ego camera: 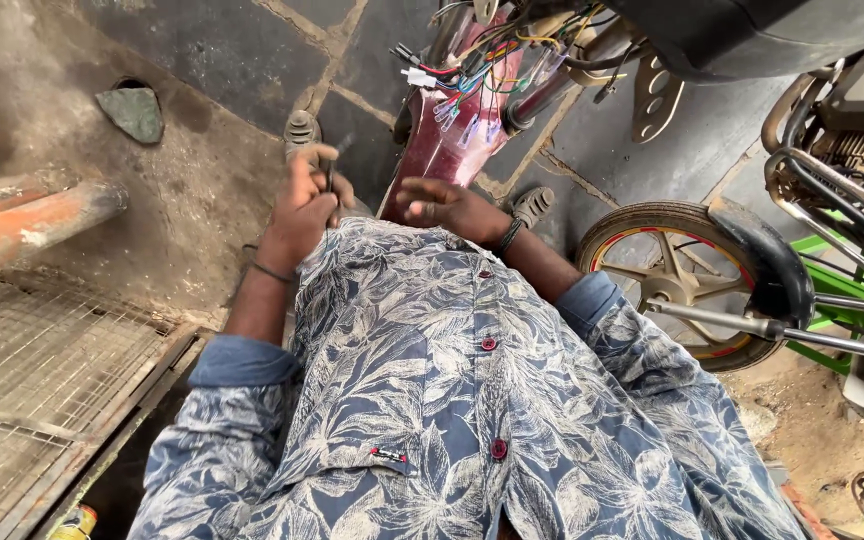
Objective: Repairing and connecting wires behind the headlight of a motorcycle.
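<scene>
wiring work on a stripped motorcycle looks to be the step in hand, still at the stage of getting tool and fingers to the job. left hand [304,208] is clenched around a thin dark tool [333,170], likely a small screwdriver or probe, its tip pointing up and away from the body. right hand [449,207] is released, fingers loosely spread, gripping nothing, just beside the lower end of the maroon body panel [449,150]. just beyond both hands, above that panel, hangs the bundle of coloured wires [477,85] with white connectors. judging from this, the next move calls for the free hand to pick out one lead while the tool is brought to it. wires are tangled and close together, so singling one out may be fiddly. to the right of the right hand stands a spoked wheel [672,285]; to the left of the left hand lie rusty orange pipes [27,222] and a metal grate [42,370]. sandalled feet [302,130] rest on the stone floor [232,60].
</scene>
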